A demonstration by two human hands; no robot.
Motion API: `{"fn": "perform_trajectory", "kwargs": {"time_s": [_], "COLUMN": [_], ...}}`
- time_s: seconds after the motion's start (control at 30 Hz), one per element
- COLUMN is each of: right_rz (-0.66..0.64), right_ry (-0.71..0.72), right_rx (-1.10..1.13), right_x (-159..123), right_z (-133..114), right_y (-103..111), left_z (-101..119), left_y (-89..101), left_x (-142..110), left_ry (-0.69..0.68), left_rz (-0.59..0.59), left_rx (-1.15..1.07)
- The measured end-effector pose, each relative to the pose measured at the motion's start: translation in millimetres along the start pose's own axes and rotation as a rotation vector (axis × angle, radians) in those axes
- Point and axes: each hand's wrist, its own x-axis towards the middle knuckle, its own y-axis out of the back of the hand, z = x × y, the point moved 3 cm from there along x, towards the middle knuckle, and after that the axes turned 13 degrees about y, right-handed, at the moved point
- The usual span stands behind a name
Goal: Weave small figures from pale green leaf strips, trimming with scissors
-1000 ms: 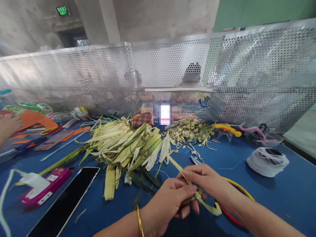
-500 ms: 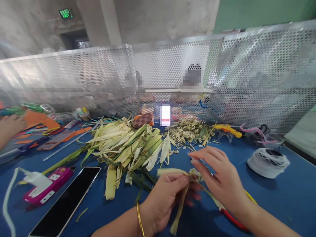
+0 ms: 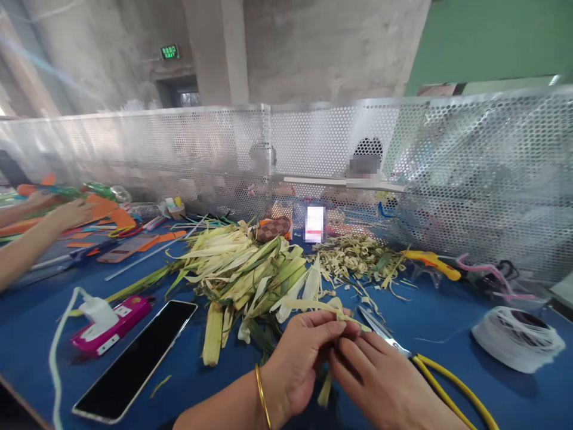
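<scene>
My left hand point(image 3: 308, 343), with a gold bangle point(image 3: 262, 394) at its wrist, pinches a pale corn husk strip point(image 3: 308, 305). The strip looks knotted or folded just above the fingertips, and one tail hangs below between the hands. Close against it, my right hand point(image 3: 373, 364) has its fingers curled in around the same husk; its fingertips are partly hidden. Scissors point(image 3: 385, 334) with yellow handles lie on the table just beyond my right hand. A heap of corn husks point(image 3: 250, 269) spreads out in front of the left hand.
Curled husk scraps point(image 3: 358, 260) lie near the perforated metal screen point(image 3: 201, 155). A white thread spool point(image 3: 517, 340) and yellow glue gun point(image 3: 432, 264) are on the right. To the left are a black phone point(image 3: 138, 358), a magenta power strip point(image 3: 111, 325) and another person's hands point(image 3: 74, 214) with orange sheets.
My right hand, raised and apart half a second ago, has come down and closed at the husk beside my left. The view has tilted up and shifted left, showing more of the scissors.
</scene>
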Motion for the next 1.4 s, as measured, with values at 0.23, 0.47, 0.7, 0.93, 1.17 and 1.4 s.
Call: {"fn": "perform_trajectory", "kwargs": {"time_s": [0.23, 0.47, 0.7, 0.93, 1.17, 1.4], "right_rz": [0.242, 0.202, 0.138, 0.13, -0.037, -0.186], "right_ry": [-0.089, -0.09, -0.048, -0.616, -0.641, -0.65], "right_rx": [0.241, 0.325, 0.326, 0.153, 0.484, 0.688], "right_x": [0, 2, 3, -30, -23, -18], "right_z": [2, 3, 4, 38, 31, 30], "right_y": [13, 18, 22, 5, -5, 4], "left_z": [3, 0, 5, 16, 17, 15], "left_y": [0.1, 1.5, 5.2, 5.7, 8.6, 14.5], "left_x": [-1, -1, 0, -4, 2, 12], "left_ry": [-0.017, -0.03, -0.069, -0.163, -0.232, -0.366], "left_rz": [0.021, 0.043, 0.077, 0.071, 0.19, 0.254], "left_rx": [-0.006, -0.028, 0.008, 0.075, 0.181, 0.284]}}
